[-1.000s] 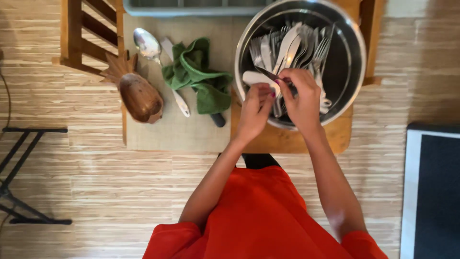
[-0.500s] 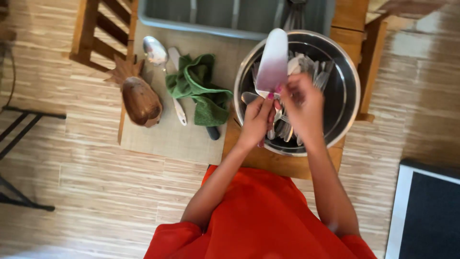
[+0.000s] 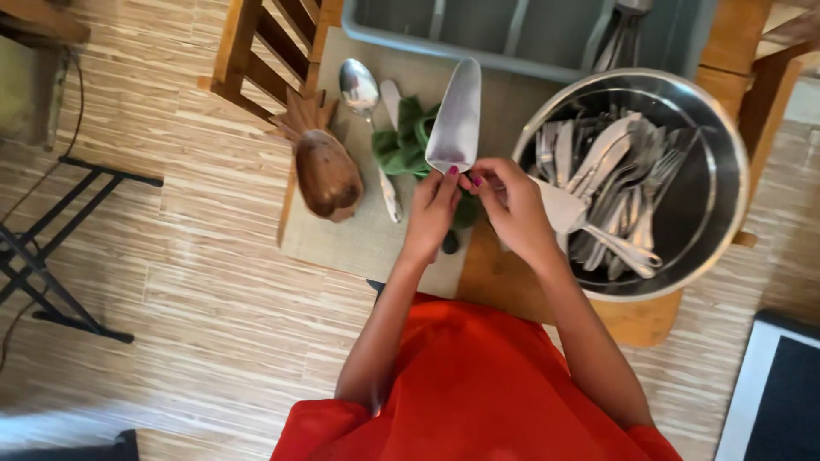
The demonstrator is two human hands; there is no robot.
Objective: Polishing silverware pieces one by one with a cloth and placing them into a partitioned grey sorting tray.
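My left hand [image 3: 432, 207] and my right hand [image 3: 508, 205] meet over the table and together hold a flat silver cake server [image 3: 456, 117], its blade pointing away from me. Under the hands lies a crumpled green cloth [image 3: 400, 148] on a beige mat [image 3: 359, 239]. To the right stands a large steel bowl [image 3: 709, 230] filled with several pieces of cutlery [image 3: 608, 183].
A pineapple-shaped wooden dish [image 3: 325, 171] and a big silver spoon [image 3: 359, 85] lie on the mat's left side. A grey cutlery tray [image 3: 512, 30] sits at the far edge. A wooden chair [image 3: 256, 43] and a black metal stand [image 3: 51, 256] are at left.
The cake server has been lifted out of the steel bowl and carried left, over the green cloth. Both hands moved left with it.
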